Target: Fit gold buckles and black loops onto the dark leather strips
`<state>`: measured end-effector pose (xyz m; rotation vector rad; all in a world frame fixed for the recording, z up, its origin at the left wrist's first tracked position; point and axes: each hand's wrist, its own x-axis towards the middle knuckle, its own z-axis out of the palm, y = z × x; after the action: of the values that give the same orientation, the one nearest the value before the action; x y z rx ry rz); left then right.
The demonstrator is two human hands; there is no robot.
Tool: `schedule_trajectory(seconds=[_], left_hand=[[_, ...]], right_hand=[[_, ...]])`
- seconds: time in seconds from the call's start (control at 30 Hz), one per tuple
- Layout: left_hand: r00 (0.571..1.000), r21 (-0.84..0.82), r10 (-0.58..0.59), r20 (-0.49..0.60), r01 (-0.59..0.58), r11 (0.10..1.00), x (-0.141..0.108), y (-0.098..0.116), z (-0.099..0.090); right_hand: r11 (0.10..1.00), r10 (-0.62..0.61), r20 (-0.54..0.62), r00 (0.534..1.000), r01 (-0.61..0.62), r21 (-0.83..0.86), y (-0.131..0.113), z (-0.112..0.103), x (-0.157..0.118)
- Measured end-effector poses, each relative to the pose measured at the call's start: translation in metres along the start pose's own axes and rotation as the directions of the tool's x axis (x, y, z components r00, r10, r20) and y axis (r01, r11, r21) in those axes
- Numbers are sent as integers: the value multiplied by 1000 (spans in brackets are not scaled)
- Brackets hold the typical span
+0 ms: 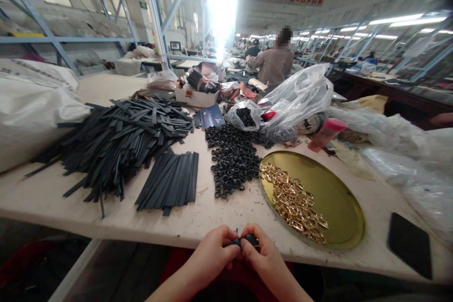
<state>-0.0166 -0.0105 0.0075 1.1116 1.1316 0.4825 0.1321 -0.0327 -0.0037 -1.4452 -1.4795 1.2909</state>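
Both my left hand (pixel 220 248) and my right hand (pixel 260 249) pinch a dark strap (pixel 238 241) between thumbs and fingers, at the table's front edge. The strap is small in view and partly covered by the fingers. Just beyond lies a heap of small black loops (pixel 231 165). Left of it, flat black strips (pixel 173 180) are laid side by side, with a large loose pile of strips (pixel 123 137) behind them. To the right, a round gold tray (pixel 341 203) carries many gold metal buckles (pixel 293 198).
A black phone-like slab (pixel 409 244) lies at the right edge. Behind the tray stand a pink-capped container (pixel 327 134) and clear plastic bags (pixel 300 99). A white box (pixel 197 97) and a blue booklet (pixel 211 116) are farther back. A white sack (pixel 35 108) bulges at left. Another person (pixel 276 63) is beyond the table.
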Motion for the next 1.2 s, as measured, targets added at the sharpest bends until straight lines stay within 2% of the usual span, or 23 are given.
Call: schedule_trajectory(seconds=[0.1,0.3,0.5,0.6,0.7,0.83,0.97,1.2], left_hand=[[1000,68,-4,29,2,998,-2,-1,-2],[999,120,3,50,-9,993,-7,0,-3],[998,130,-8,60,0,991,-11,10,-1],[999,177,-12,31,7,984,-11,10,1],[1000,191,-15,13,12,982,-10,7,5],[999,253,34,23,-38,967,-14,12,9],[990,404,138,21,-135,905,-24,26,6],[990,499,141,13,-128,857,-26,27,10]], right_hand=[[1000,8,64,998,-7,-16,-3,-2,-4],[999,-18,85,996,21,-37,-6,-8,-8],[998,-56,77,996,56,-8,-4,-12,-9],[996,-64,77,995,69,-64,-2,-13,-8],[979,-99,131,986,121,-167,-7,-17,-9],[963,-114,156,981,148,-223,-13,-23,-10],[979,-113,108,988,129,-157,-10,-23,-8],[977,-122,147,982,145,-156,-7,-25,-11]])
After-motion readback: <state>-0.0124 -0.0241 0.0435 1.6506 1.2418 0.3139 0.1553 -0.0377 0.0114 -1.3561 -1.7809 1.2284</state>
